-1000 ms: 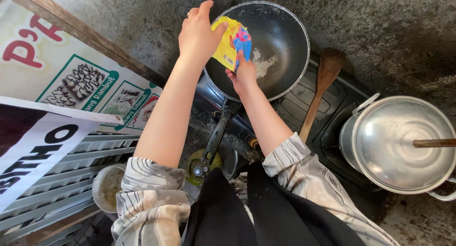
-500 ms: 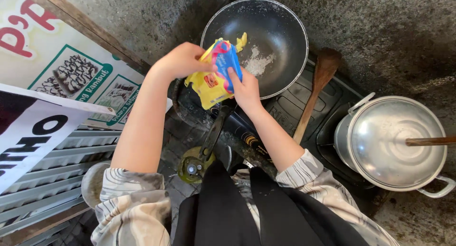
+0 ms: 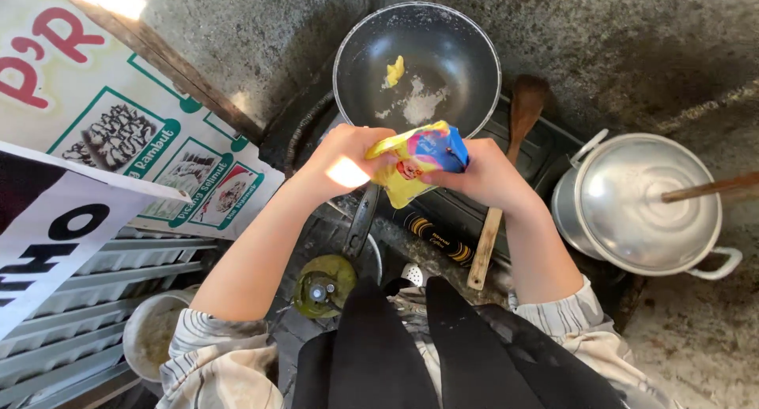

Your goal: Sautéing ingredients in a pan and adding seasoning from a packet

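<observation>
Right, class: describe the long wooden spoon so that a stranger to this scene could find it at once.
Start at the round dark frying pan on the black stove. Just right of it, between that pan and the lidded silver metal pot, lies the long wooden spoon, bowl end away from the person. It is brown wood, unlike its metal neighbours.

Packet [image 3: 417, 162] before the pan [image 3: 417, 65]; lidded pot [image 3: 644, 202] right.

Packet [image 3: 419, 160]: glossy plastic, crinkled.
Wok [image 3: 417, 65]: dark metal, dull sheen.
Spatula [image 3: 506, 180]: matt wood.
Pot lid [image 3: 648, 199]: brushed, shiny metal.
Wall [image 3: 617, 37]: rough concrete.
</observation>
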